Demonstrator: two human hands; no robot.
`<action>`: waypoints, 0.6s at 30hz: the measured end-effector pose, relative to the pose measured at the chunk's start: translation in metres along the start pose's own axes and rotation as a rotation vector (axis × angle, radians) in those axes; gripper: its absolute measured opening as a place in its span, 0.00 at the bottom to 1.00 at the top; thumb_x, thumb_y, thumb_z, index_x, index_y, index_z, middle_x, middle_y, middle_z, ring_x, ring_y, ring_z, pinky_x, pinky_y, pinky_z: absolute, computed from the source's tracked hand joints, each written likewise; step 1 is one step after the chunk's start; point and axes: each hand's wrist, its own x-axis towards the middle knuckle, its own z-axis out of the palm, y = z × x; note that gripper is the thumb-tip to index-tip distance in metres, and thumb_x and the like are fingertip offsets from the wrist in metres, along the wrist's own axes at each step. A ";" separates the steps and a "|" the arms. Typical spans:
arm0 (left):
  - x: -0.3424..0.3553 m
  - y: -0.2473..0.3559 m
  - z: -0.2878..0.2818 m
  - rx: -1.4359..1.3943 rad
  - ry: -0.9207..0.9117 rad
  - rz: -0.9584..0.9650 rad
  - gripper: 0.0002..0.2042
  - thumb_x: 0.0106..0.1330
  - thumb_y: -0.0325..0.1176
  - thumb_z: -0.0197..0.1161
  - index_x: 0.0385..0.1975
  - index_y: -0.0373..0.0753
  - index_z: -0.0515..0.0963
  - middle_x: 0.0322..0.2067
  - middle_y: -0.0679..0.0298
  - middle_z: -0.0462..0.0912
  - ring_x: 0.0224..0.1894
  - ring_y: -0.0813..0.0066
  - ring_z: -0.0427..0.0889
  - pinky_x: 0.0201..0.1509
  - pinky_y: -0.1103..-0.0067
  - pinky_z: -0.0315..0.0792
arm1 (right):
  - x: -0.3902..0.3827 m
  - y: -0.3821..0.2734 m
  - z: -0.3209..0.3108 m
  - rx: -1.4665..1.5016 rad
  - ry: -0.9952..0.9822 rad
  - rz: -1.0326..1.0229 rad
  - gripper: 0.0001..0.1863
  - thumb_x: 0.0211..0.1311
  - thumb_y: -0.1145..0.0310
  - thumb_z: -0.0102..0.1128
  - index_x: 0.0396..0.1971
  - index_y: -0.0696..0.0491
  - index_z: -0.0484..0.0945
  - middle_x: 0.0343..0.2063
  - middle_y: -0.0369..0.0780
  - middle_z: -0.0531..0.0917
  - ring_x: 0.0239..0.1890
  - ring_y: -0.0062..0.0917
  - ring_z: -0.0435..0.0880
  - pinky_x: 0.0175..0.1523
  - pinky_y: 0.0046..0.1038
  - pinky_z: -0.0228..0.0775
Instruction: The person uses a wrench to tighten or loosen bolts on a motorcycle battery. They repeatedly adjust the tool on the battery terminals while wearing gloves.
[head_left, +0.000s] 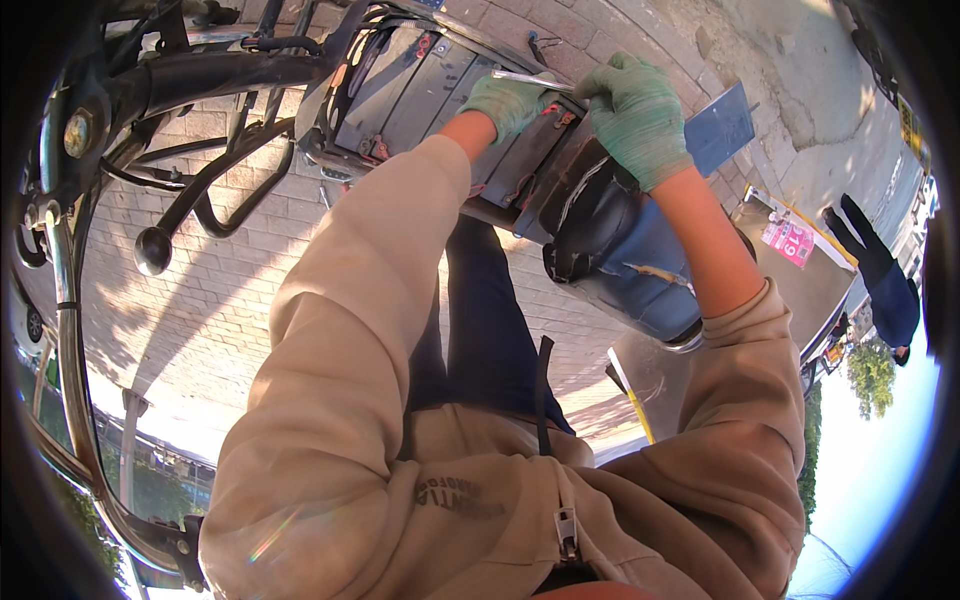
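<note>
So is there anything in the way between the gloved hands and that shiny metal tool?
Nothing visible. The right hand already grips the metal tool, and the left hand touches it from below, above the batteries in the open compartment.

gloves: I see pale green knit on my left hand and right hand
tool: silver
batteries: dark grey, red terminals
seat: black, cracked, over blue
sleeves: beige
trousers: navy
paving: pinkish-grey brick pattern
frame: black
</note>
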 end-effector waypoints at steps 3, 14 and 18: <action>-0.003 0.003 -0.001 0.004 0.039 -0.026 0.23 0.72 0.58 0.45 0.48 0.48 0.76 0.41 0.53 0.85 0.46 0.49 0.82 0.50 0.61 0.74 | -0.006 -0.005 0.011 0.225 0.214 0.143 0.20 0.48 0.71 0.70 0.44 0.37 0.85 0.40 0.38 0.82 0.46 0.34 0.82 0.54 0.36 0.72; -0.006 0.007 -0.004 0.039 0.030 0.015 0.15 0.73 0.50 0.51 0.47 0.48 0.75 0.40 0.57 0.85 0.44 0.50 0.84 0.48 0.60 0.76 | -0.008 0.009 0.019 0.067 0.109 0.032 0.20 0.49 0.73 0.68 0.44 0.40 0.85 0.40 0.38 0.82 0.49 0.34 0.82 0.54 0.36 0.73; -0.004 0.003 0.000 0.000 0.025 -0.009 0.17 0.71 0.52 0.53 0.51 0.52 0.76 0.40 0.56 0.86 0.45 0.52 0.84 0.49 0.62 0.75 | -0.008 -0.007 0.020 0.341 0.159 0.407 0.19 0.52 0.71 0.68 0.46 0.41 0.84 0.43 0.43 0.81 0.52 0.35 0.82 0.56 0.38 0.74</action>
